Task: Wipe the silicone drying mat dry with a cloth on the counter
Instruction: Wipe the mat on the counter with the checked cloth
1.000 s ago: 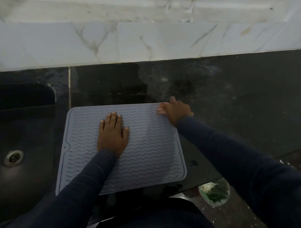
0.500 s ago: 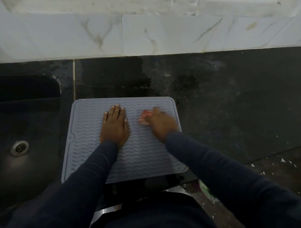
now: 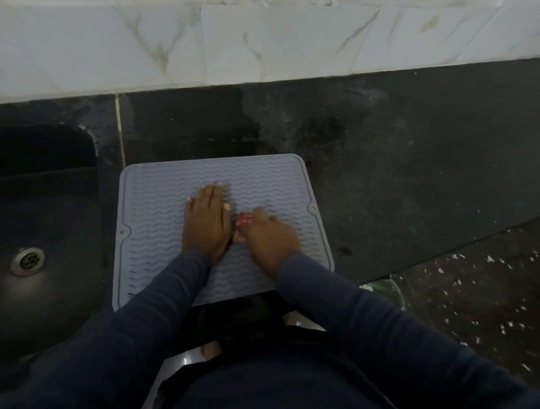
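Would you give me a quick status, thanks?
Left hand flat on grey wavy-ribbed silicone mat. Right hand grips small pink cloth on it. Black sink left of mat.

Dark counter [image 3: 417, 148] (smudged): grey silicone mat [image 3: 158, 206] flat at front edge, beside sink [image 3: 57, 215].

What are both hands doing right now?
Left hand: open, pressed flat on the mat.
Right hand: closed around a small pinkish cloth.
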Tool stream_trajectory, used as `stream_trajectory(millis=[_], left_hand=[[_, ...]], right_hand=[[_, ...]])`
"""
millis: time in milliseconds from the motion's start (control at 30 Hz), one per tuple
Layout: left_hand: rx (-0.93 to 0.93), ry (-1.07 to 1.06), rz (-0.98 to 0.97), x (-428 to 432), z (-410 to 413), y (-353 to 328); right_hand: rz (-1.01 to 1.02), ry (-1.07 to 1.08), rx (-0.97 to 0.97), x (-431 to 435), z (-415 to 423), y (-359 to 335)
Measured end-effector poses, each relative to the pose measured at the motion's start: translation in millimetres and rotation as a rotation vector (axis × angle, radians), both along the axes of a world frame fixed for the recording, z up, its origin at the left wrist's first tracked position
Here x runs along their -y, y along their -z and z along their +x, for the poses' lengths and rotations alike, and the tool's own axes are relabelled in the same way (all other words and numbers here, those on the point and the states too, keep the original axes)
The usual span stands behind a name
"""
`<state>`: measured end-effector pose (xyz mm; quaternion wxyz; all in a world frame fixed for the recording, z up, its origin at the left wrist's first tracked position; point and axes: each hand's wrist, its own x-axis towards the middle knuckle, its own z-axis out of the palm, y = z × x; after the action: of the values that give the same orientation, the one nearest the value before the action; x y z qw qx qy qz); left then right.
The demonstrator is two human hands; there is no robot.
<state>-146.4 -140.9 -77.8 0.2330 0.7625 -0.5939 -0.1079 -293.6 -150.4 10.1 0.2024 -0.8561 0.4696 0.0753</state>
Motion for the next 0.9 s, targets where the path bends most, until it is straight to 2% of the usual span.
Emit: stream_trajectory(millis=[67,167,267,367,467,533,567,667,800,900], left_hand=[[0.081,0.018,0.076,-7,-3,5],[0.128,0.023,0.133,-4,-2,6],[0.159,0.029,0.154,-13,-2,7],[0.178,-0.001,0.151,-27,3,10],[0.163,-0.019,0.147,-30,5,13],[0.144,-0.031,0.132,-28,6,13],[0.137,-0.024,0.133,-29,6,13],[0.142,0.001,0.128,-32,6,12],[0.133,0.003,0.122,-31,8,12],[0.142,0.009,0.124,-32,7,11]], right_hand=[[-0.028,0.054,-0.03,11,-37,6],[-0.083,0.246,-0.176,43,-97,6],[-0.094,0.348,-0.317,58,-108,-4],[-0.089,0.34,-0.204,35,-78,-10],[0.046,0.173,0.025,-31,-20,-3],[0.075,0.036,0.007,-61,-6,1],[0.071,0.042,-0.006,-63,-14,0],[0.029,0.263,-0.052,-39,-76,-4],[-0.062,0.51,-0.244,-4,-121,1],[-0.049,0.519,-0.123,-6,-94,-4]])
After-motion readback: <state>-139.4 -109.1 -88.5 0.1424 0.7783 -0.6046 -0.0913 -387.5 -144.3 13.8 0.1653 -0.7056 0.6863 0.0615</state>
